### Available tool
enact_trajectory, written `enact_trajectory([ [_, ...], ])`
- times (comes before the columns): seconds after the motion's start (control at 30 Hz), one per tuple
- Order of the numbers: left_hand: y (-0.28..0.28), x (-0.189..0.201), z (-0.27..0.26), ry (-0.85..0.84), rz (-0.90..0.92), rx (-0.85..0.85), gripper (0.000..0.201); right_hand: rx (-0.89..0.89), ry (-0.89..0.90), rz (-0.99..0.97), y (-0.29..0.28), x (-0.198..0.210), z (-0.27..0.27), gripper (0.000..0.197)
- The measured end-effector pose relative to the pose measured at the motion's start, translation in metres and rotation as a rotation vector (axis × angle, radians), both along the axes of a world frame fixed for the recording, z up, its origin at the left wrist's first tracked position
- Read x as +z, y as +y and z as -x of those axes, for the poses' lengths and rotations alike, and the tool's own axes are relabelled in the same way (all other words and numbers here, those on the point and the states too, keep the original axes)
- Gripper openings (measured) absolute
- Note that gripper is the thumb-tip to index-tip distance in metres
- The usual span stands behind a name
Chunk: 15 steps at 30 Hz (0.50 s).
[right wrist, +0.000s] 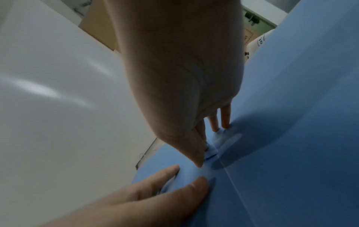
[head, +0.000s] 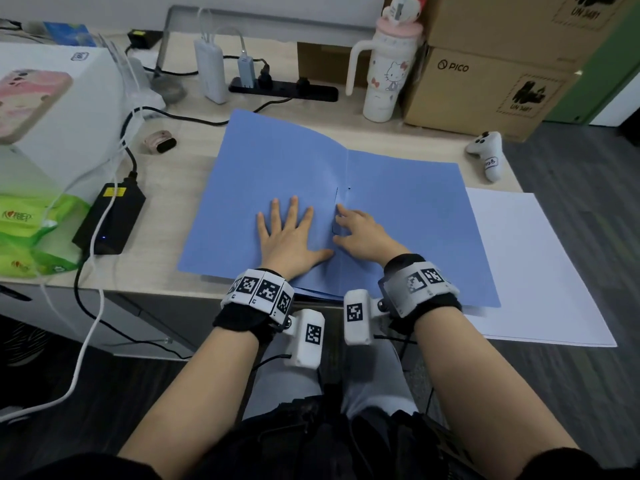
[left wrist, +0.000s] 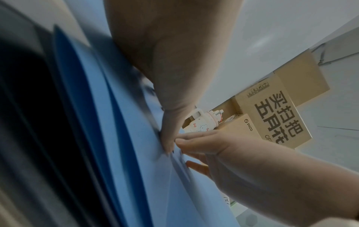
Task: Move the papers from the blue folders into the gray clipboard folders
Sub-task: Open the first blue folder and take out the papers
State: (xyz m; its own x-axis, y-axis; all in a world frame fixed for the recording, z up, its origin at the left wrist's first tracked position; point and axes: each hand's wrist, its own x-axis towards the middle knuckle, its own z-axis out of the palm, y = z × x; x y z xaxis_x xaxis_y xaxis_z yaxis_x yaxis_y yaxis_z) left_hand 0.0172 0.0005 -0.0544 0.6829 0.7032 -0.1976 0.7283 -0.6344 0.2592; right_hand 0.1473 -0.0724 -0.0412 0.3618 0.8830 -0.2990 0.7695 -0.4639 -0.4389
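Observation:
A blue folder point(head: 277, 161) lies open on the desk, and both inner faces are bare blue. My left hand point(head: 291, 237) presses flat on its left half with the fingers spread. My right hand point(head: 356, 230) sits at the fold, where its thumb and curled fingers pinch a small blue fastener strip point(right wrist: 211, 151). In the left wrist view the left thumb point(left wrist: 170, 116) meets the right hand's fingers point(left wrist: 196, 141) at that fold. A white sheet of paper point(head: 526, 265) lies to the right, partly under the folder and overhanging the desk edge. No gray clipboard folder is in view.
Cardboard boxes point(head: 485, 84) and a white tumbler point(head: 384, 74) stand at the back right, with a white controller point(head: 486, 150) in front of them. A power strip point(head: 284, 88), a black adapter point(head: 110, 216), cables, a white box point(head: 52, 109) and green tissue packs point(head: 31, 233) fill the left.

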Motion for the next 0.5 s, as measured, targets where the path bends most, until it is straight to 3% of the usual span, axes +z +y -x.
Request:
enact_trajectory([
  [0.1, -0.002, 0.006, -0.001, -0.006, 0.012, 0.002, 0.088, 0.042, -0.024, -0.018, -0.003, 0.001, 0.001, 0.050],
  [0.17, -0.003, 0.013, -0.003, -0.038, 0.044, 0.004, 0.086, 0.014, 0.084, -0.132, -0.007, 0.004, -0.001, 0.050],
  [0.4, -0.032, 0.035, -0.033, -0.215, 0.086, -0.126, 0.071, -0.407, 0.513, -0.565, -0.054, 0.018, -0.028, 0.028],
  [0.5, -0.053, 0.039, -0.057, -0.268, 0.145, -0.198, 0.067, -0.581, 0.551, -0.696, -0.083, 0.021, -0.044, 0.018],
])
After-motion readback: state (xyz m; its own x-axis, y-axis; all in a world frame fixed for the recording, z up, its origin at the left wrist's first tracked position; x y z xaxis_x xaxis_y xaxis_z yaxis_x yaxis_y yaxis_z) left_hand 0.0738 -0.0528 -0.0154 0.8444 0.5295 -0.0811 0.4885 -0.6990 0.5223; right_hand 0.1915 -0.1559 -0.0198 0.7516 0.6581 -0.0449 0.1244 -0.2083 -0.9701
